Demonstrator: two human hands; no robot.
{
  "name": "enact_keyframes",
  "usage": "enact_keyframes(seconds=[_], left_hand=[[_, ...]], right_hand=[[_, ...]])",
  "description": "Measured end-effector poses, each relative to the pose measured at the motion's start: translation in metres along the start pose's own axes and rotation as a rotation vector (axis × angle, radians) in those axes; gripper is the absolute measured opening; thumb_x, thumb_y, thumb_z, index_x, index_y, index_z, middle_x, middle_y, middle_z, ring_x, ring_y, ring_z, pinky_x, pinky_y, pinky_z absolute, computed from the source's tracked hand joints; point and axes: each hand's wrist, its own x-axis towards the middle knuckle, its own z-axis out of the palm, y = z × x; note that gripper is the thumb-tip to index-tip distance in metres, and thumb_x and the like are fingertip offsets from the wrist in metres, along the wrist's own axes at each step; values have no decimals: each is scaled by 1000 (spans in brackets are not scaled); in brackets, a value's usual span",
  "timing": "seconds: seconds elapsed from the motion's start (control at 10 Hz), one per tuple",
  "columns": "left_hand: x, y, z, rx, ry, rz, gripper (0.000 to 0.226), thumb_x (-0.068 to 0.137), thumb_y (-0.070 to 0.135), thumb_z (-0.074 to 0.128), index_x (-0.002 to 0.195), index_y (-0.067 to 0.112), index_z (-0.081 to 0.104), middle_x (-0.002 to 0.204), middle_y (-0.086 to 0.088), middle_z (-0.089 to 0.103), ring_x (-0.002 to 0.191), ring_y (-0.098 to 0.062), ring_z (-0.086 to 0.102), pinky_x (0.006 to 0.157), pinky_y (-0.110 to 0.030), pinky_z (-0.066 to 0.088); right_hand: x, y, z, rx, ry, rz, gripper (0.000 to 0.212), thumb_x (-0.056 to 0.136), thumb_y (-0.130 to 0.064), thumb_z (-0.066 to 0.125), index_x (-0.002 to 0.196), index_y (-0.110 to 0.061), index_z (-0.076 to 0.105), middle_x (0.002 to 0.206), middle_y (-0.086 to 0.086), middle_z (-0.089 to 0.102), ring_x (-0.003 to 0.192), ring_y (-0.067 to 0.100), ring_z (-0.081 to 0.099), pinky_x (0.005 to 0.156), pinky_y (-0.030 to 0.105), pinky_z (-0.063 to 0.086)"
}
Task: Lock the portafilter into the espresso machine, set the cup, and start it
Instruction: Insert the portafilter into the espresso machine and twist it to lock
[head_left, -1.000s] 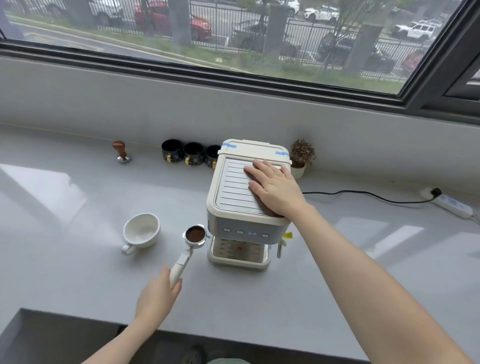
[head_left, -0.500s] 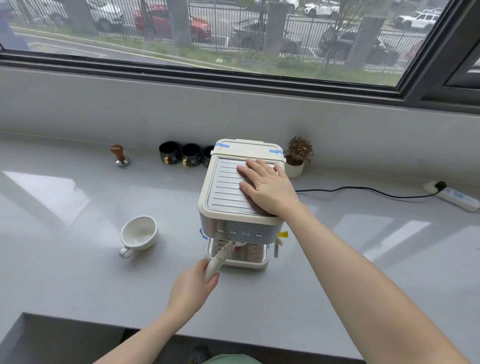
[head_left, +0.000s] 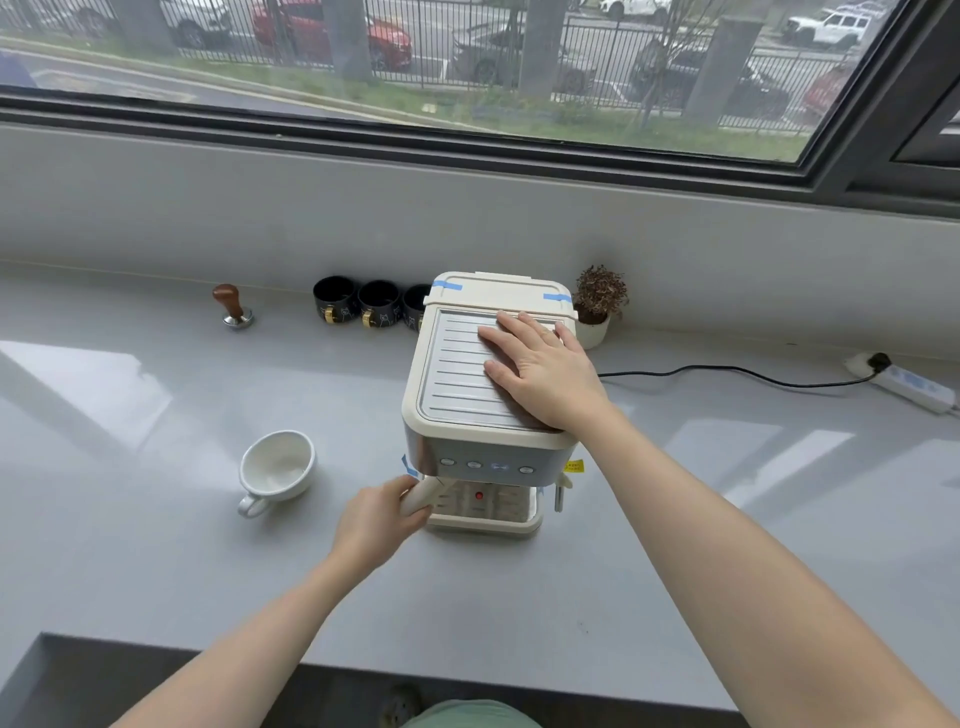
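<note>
Two hands at work. My left hand (head_left: 376, 522) is clenched round the cream portafilter handle (head_left: 422, 496), which angles up under the front-left of the espresso machine (head_left: 467, 441); its basket end is hidden beneath the machine. My right hand (head_left: 540, 371) lies flat and unclenched on the ribbed top. White cup (head_left: 278, 467) stands on the counter (head_left: 156, 545), left of the machine, well apart.

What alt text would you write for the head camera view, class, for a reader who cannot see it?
A person's left hand grips the portafilter handle under the front of a cream espresso machine, while the right hand presses flat on its top. An empty white cup sits on the grey counter to the left.
</note>
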Motion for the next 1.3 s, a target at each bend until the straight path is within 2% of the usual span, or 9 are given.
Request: enact_keyframes(seconds=[0.1,0.3,0.5,0.7,0.8,0.9,1.1,1.2,1.3], left_hand=[[9,-7,-5,16,-24,38,14,74,41,62,83,31,60,60,4,61,60,-23,57,54,-36,46],[23,-8,-17,50,-41,70,17,75,39,65,91,32,64,64,6,62,62,-21,58,53,-32,40],[16,-9,-8,36,-16,63,16,75,39,64,89,33,64,57,10,56,57,-18,53,50,-30,37],[29,-8,-29,25,-84,68,19,75,35,68,93,29,66,70,2,67,62,-19,59,53,-30,40],[30,-6,-33,-14,-135,54,20,74,36,68,93,30,67,68,6,65,58,-15,56,52,-29,40],[20,-3,-23,-35,-121,26,16,76,35,67,92,30,65,62,9,60,52,-14,53,51,-30,40],[-28,29,25,-118,37,-138,18,79,34,60,92,23,55,75,3,64,71,-28,59,58,-35,40],[-41,49,39,-226,27,-259,15,79,32,56,91,23,53,74,-1,64,68,-28,62,57,-32,42],[-32,42,20,-585,-259,-314,15,80,25,57,90,14,53,68,-4,56,47,-22,55,48,-31,44]], right_hand=[[0,0,-1,4,0,2,48,97,-53,23,144,-44,22,159,-13,15,147,9,7,119,42,0],[0,0,0,4,2,7,48,96,-53,23,144,-44,23,159,-13,16,146,9,8,119,42,-1],[1,0,-1,4,3,9,48,96,-53,23,143,-44,23,159,-13,16,146,9,8,119,42,-1],[2,1,1,12,5,6,48,96,-54,23,143,-45,23,159,-14,16,146,8,8,119,42,0],[1,1,1,21,9,8,48,96,-54,24,143,-45,24,159,-14,17,146,8,8,119,42,0],[1,1,1,23,18,12,47,96,-54,24,142,-45,25,159,-15,17,146,8,8,119,42,0],[2,0,3,18,31,31,46,95,-54,23,141,-46,26,158,-16,19,146,7,9,118,47,-2],[2,-1,3,18,31,35,47,95,-55,23,141,-47,25,158,-16,18,146,7,9,118,48,-3],[2,0,3,32,33,51,47,94,-56,24,141,-48,26,158,-16,18,146,8,9,118,48,-4]])
